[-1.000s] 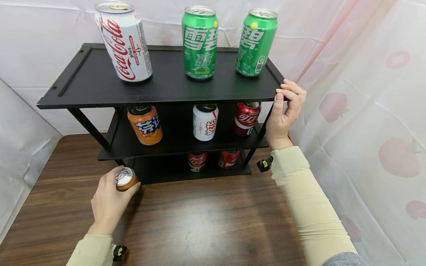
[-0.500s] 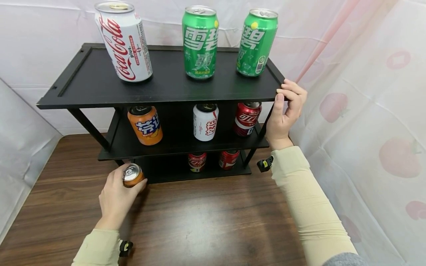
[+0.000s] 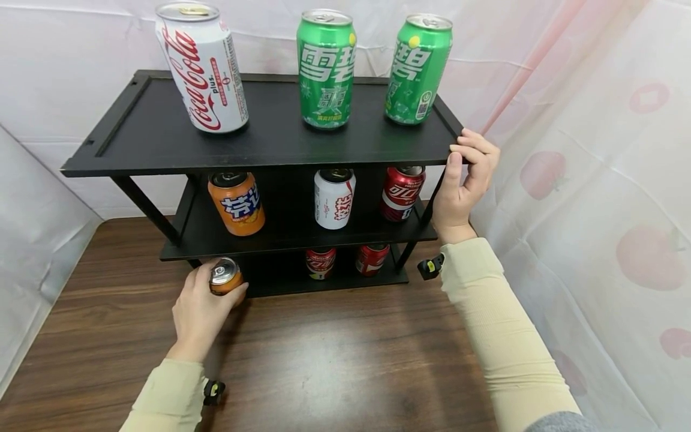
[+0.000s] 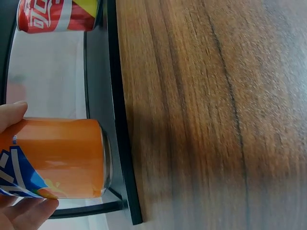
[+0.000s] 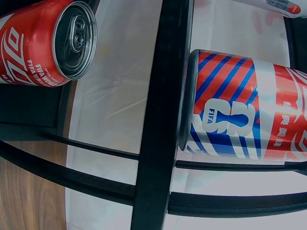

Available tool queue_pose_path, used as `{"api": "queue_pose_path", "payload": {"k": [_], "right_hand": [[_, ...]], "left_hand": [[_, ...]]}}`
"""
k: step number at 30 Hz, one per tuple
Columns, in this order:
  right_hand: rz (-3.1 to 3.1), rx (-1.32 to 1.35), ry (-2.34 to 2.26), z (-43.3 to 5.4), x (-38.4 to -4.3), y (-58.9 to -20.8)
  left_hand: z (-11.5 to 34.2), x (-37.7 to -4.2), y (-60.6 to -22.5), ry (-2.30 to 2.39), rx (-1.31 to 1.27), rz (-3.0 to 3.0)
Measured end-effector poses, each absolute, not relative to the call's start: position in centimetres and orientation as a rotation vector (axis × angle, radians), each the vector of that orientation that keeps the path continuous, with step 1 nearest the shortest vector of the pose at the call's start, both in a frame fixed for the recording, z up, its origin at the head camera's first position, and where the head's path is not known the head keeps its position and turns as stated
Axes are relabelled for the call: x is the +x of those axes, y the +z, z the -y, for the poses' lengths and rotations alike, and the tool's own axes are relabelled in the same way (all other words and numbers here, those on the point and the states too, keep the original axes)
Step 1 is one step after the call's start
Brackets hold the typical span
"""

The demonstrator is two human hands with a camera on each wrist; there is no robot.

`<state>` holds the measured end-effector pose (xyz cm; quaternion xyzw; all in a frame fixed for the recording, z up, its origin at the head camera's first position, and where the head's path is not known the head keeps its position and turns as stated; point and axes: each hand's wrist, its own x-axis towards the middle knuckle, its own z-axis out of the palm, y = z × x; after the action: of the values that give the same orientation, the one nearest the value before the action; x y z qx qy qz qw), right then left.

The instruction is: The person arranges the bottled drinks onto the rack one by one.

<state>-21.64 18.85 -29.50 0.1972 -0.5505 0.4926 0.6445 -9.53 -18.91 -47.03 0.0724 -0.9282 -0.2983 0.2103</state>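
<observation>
My left hand [image 3: 202,309] grips an orange soda can [image 3: 225,277] upright at the left end of the bottom shelf, beneath the middle tier. In the left wrist view the orange can [image 4: 62,155] shows blue and white lettering, its base close to the black shelf edge [image 4: 123,143]; whether it touches the shelf I cannot tell. My right hand [image 3: 464,186] holds the right front corner of the black three-tier rack [image 3: 259,153], its fingers bent over the top shelf's end. Red cans [image 3: 321,263] stand farther right on the bottom shelf.
On the top shelf stand a white Coca-Cola can [image 3: 207,75] and two green cans [image 3: 326,75]. An orange can [image 3: 237,205], a white can [image 3: 333,201] and a red can [image 3: 401,195] occupy the middle shelf. Wooden tabletop [image 3: 324,360] lies in front; pale curtains surround the rack.
My left hand has carried the orange can rightward and toward the rack, from in front of its left leg to the bottom shelf's left end. The right hand has stayed put.
</observation>
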Motion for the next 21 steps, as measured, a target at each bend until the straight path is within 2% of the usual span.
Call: {"api": "queue_pose_path", "payload": {"k": [10,21], "right_hand": [[1.248,0.452,1.12,-18.8,-21.9,-29.7],[1.24,0.451,1.134,-19.0,-22.2,-29.9]], "left_hand": [[18.5,-10.6,-46.7,-0.931,0.237,2.677],[18.0,-12.6,-47.1,-0.973,0.135,2.686]]}}
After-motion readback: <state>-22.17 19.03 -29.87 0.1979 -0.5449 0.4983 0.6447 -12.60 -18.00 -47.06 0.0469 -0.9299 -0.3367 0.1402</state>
